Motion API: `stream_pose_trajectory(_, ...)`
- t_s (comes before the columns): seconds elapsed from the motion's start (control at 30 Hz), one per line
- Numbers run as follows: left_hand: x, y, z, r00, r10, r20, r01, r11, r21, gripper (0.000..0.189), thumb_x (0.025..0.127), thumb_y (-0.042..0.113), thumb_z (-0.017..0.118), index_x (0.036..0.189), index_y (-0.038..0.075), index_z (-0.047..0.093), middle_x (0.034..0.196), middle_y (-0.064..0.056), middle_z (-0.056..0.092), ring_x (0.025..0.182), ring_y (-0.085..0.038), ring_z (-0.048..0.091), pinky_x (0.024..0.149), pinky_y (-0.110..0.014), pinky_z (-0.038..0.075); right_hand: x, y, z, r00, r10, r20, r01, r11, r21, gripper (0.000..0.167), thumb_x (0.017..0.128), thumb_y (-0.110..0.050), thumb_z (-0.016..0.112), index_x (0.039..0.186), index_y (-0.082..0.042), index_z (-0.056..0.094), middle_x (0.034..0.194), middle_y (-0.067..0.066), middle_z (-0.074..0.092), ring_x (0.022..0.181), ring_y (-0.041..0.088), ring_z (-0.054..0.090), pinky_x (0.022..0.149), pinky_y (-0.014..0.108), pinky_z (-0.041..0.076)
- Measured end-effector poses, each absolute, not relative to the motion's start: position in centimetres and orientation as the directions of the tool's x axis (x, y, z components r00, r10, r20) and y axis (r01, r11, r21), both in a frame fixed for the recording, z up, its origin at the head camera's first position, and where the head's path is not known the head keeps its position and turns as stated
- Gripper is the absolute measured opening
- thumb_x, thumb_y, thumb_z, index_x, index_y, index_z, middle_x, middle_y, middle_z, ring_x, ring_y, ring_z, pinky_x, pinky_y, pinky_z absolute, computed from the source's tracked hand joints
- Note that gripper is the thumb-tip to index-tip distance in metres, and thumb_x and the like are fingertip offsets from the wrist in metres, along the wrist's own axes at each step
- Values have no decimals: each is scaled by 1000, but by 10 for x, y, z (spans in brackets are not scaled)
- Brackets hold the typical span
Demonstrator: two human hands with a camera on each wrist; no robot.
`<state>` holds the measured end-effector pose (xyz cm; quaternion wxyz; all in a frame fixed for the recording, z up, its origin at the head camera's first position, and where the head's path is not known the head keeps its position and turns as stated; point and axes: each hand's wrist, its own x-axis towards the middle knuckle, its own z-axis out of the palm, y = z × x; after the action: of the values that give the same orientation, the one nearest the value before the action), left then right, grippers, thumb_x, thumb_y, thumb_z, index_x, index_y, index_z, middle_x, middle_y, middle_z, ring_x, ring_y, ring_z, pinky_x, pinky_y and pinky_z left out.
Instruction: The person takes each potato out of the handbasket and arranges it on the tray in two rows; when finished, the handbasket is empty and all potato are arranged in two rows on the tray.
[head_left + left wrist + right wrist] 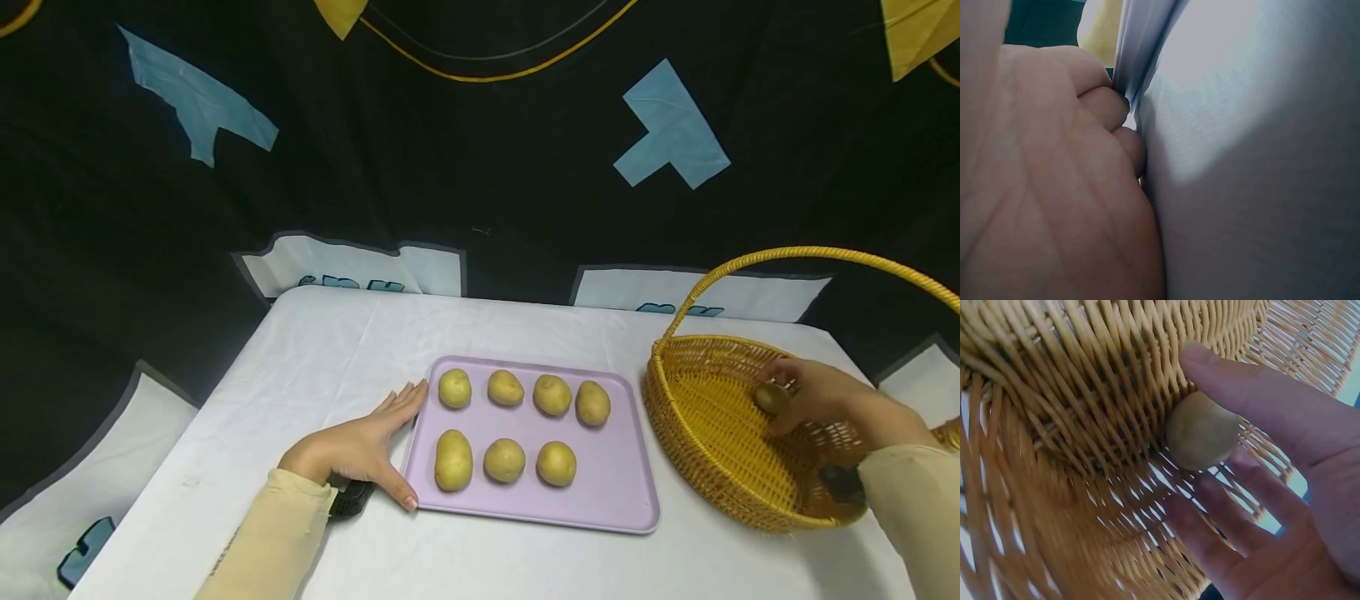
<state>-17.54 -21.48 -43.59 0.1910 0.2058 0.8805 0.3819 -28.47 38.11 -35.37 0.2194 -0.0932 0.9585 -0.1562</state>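
Note:
My left hand (360,446) lies spread at the left edge of a lilac tray (600,500), fingertips and thumb at its rim. The left wrist view has the palm close up, its fingers at the tray's side, with part of a yellow potato (1099,34) beyond. On the tray lie several potatoes (505,461) in two rows, a longer one (453,460) at the front left. Inside the wicker basket (697,433), my right hand (825,396) holds a potato (1202,431) between thumb and fingers, close to the woven wall. Some fingertips are hidden behind it.
The basket's tall hooped handle (810,252) arches over the right arm. A white cloth covers the table (337,350). Behind hangs a black curtain (450,183) with blue and white patches. Dark devices sit at both wrists.

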Motion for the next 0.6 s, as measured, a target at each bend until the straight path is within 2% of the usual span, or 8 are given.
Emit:
stream_pose_trajectory(0.23,-176,-214,-436,-841,510,-183,216,626,749,150,53,43,99,162,8,3,167,-15,-7,149,-41,-12,118,-60,-1,-285,377,-361,-903,-250,-350,-113,923,-369,69,65,-21,95,118,3,59,113,30,49,97,41,52,86,55,48)
stream_pose_trajectory(0.5,-176,-214,-436,-839,516,-172,228,622,749,150,53,43,99,162,7,3,167,-16,-6,150,-41,-11,118,-59,-1,-285,374,-368,-896,-270,-353,-103,899,-426,61,73,-28,92,118,3,65,116,28,55,102,39,54,86,52,52)
stream_pose_trajectory(0.6,-176,-214,-436,-840,515,-172,227,621,750,150,53,42,100,162,6,3,167,-17,-5,150,-41,-10,118,-59,0,-286,372,-370,-900,-277,-337,-115,897,-428,53,74,-26,91,114,1,67,111,24,58,99,37,55,80,45,53)
